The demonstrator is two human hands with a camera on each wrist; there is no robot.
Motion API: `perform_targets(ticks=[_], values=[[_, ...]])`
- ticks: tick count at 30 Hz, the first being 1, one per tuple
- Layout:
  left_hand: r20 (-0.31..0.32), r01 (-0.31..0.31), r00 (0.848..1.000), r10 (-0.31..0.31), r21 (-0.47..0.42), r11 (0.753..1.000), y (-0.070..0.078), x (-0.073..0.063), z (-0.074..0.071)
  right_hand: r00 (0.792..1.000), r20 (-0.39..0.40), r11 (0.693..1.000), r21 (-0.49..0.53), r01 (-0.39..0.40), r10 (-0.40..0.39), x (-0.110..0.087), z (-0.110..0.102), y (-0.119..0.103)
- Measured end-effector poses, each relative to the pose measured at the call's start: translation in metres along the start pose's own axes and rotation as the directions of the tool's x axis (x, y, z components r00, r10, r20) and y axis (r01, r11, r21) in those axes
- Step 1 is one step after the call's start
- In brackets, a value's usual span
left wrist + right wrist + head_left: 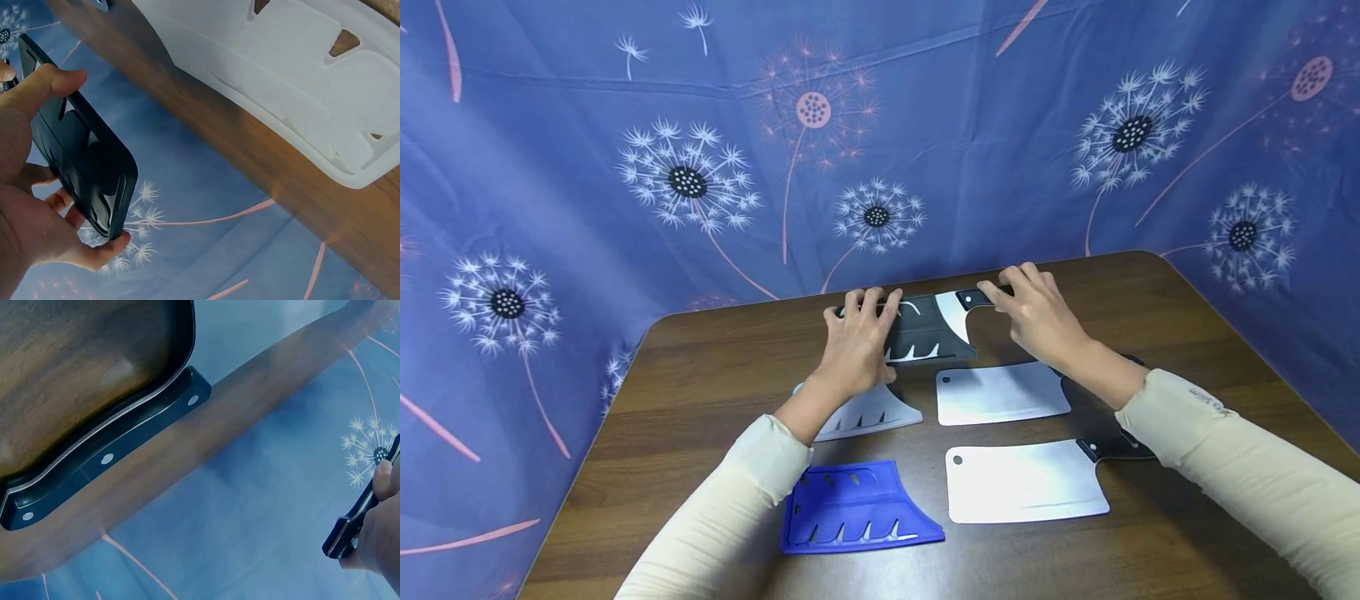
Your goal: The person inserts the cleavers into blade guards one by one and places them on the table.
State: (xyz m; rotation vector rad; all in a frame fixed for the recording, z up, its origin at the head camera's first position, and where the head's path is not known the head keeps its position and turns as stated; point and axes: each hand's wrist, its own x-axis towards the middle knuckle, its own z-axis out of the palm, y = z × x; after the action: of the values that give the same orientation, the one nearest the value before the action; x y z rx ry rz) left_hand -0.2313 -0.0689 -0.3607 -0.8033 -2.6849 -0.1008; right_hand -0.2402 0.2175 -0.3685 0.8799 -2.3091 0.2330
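Observation:
My left hand [859, 342] grips a black slotted blade cover [925, 329] near the far edge of the table, fingers over its top edge. In the left wrist view, thumb and fingers clasp the cover [87, 150] from both long edges. A cleaver [953, 315] sits in that cover, with only a strip of bright blade and the black handle showing. My right hand [1037, 312] holds this handle, also seen as a dark handle end [340, 540] in the right wrist view. Below the left wrist lies a white cover [868, 412], partly hidden by the forearm.
A blue cover [857, 508] lies at the front left of the wooden table [700, 400]. Two bare cleavers, a middle cleaver [1000, 392] and a front cleaver [1022, 483], lie at right, handles partly under the right arm. Blue dandelion-print cloth [962, 167] hangs behind.

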Motion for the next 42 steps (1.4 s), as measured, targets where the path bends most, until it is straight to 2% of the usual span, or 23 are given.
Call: perform_targets(ticks=[6, 14, 17, 22, 29, 32, 36, 39, 42], values=[[0.086, 0.022, 0.996, -0.017, -0.059, 0.998, -0.009, 0.006, 0.003, 0.999, 0.031, 0.998, 0.036, -0.046, 0.045, 0.005, 0.007, 0.003], [0.191, 0.052, 0.981, -0.027, -0.124, 0.991, -0.023, 0.015, 0.011, 0.988, 0.098, 0.987, 0.101, -0.126, 0.116, 0.008, 0.025, 0.008], [0.223, 0.058, 0.975, -0.023, -0.155, 0.986, -0.028, 0.019, 0.014, 0.978, 0.146, 0.978, 0.124, -0.165, 0.147, 0.01, 0.03, 0.011], [0.27, 0.075, 0.963, -0.016, -0.209, 0.975, -0.037, 0.022, 0.02, 0.95, 0.237, 0.955, 0.164, -0.246, 0.204, 0.014, 0.039, 0.014], [0.346, 0.115, 0.938, -0.015, -0.271, 0.956, -0.043, 0.024, 0.027, 0.932, 0.283, 0.925, 0.236, -0.296, 0.226, 0.012, 0.05, 0.019], [0.389, 0.142, 0.921, -0.018, -0.293, 0.945, -0.044, 0.025, 0.031, 0.911, 0.337, 0.903, 0.271, -0.335, 0.237, 0.01, 0.056, 0.022], [0.437, 0.178, 0.899, -0.026, -0.309, 0.934, -0.047, 0.028, 0.035, 0.867, 0.422, 0.872, 0.28, -0.402, 0.264, 0.01, 0.063, 0.024], [0.461, 0.192, 0.887, -0.027, -0.314, 0.93, -0.048, 0.031, 0.038, 0.845, 0.46, 0.86, 0.276, -0.429, 0.273, 0.011, 0.067, 0.027], [0.495, 0.209, 0.869, -0.03, -0.311, 0.927, -0.05, 0.034, 0.04, 0.83, 0.488, 0.85, 0.285, -0.444, 0.27, 0.012, 0.071, 0.029]])
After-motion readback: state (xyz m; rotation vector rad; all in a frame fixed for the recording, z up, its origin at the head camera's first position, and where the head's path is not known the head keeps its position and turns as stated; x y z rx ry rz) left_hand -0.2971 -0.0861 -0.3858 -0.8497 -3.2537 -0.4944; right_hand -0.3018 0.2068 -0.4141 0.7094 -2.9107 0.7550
